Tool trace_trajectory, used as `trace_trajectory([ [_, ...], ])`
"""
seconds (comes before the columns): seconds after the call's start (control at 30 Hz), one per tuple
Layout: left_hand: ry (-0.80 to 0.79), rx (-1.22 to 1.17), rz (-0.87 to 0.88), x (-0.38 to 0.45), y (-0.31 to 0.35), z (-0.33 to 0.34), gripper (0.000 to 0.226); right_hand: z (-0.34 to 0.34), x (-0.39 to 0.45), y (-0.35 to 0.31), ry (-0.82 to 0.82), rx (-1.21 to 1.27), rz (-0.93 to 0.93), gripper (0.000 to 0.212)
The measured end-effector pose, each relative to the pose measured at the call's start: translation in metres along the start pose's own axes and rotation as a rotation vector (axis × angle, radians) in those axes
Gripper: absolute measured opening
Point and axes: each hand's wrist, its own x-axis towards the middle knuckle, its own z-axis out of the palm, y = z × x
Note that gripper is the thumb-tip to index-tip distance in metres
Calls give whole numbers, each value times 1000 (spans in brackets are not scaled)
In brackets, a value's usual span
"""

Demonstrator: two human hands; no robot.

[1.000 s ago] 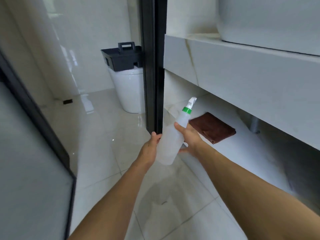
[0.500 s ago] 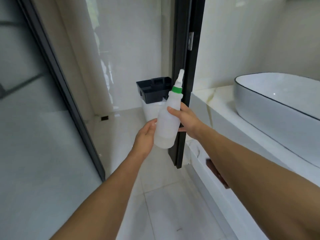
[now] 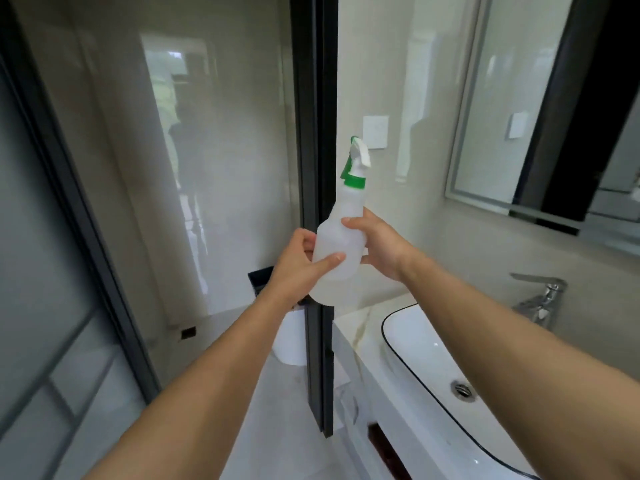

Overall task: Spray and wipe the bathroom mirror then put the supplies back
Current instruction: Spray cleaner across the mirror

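A translucent white spray bottle with a green collar and white trigger head is held upright in front of me, above the counter's left end. My left hand wraps its lower body with the thumb across the front. My right hand grips the bottle's right side. The bathroom mirror hangs on the wall at the upper right, to the right of the bottle. A strip of the brown cloth shows on the shelf under the counter.
A white basin with a dark rim sits on the marble counter, with a chrome faucet behind it. A black door frame stands just behind the bottle. Glass panels are on the left, and a white bin with a black lid stands on the floor.
Both hands have raised the bottle from the low shelf to chest height, and the view has tilted up. The left hand now grips the bottle more fully. The mirror has come into view.
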Motion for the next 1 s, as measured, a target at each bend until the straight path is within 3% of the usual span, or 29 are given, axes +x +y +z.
trace_trajectory([
  [0.23,-92,61,160,29,108,24,63,-48,-29,-95,59,16,-129,48],
  [0.37,-116,92,227,40,139,42,53,-73,-33,-113,113,38,-184,47],
  [0.47,-89,83,259,52,149,56,56,-86,-26,-122,184,41,-224,48],
  [0.6,-43,132,296,71,158,76,65,-90,-16,-141,452,-41,-292,24],
  [0.7,-45,190,352,88,166,87,62,-95,-7,-157,561,-106,-326,23],
  [1.0,-287,7,518,134,180,135,52,-158,-9,-167,734,-163,-391,22],
])
